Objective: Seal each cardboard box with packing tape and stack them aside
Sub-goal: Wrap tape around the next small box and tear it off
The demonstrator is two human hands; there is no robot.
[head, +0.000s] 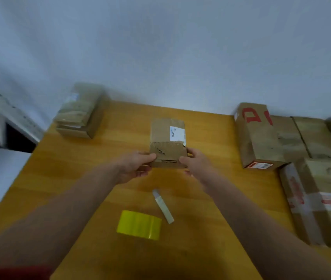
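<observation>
Two bare forearms enter from the bottom edge and converge over the middle of the wooden table [75,178]. A red sleeve [13,272] is visible at the lower left corner.

Left hand [134,166]: grips the near left corner of the small cardboard box [167,142], thumb on the top face, fingers curled beneath.

Right hand [197,164]: grips the near right corner of the same box, thumb on top, fingers curled below.

Box position: centre of the table, beyond both hands. The top face carries a white label [177,133] at its far right, and the near part of that face is torn. Whether the far end rests on the table cannot be determined.

Yellow packing tape roll [139,224]: lies on the table between the forearms, near the camera. A white cutter [163,206] lies just beside it, on its right and angled away.

Far left corner: a stack of cardboard boxes [80,112], blurred. Right side: several larger boxes set close together, including one with red lettering [261,138] and one with tape bands [322,203]. A plain grey wall [160,47] stands behind the table.
</observation>
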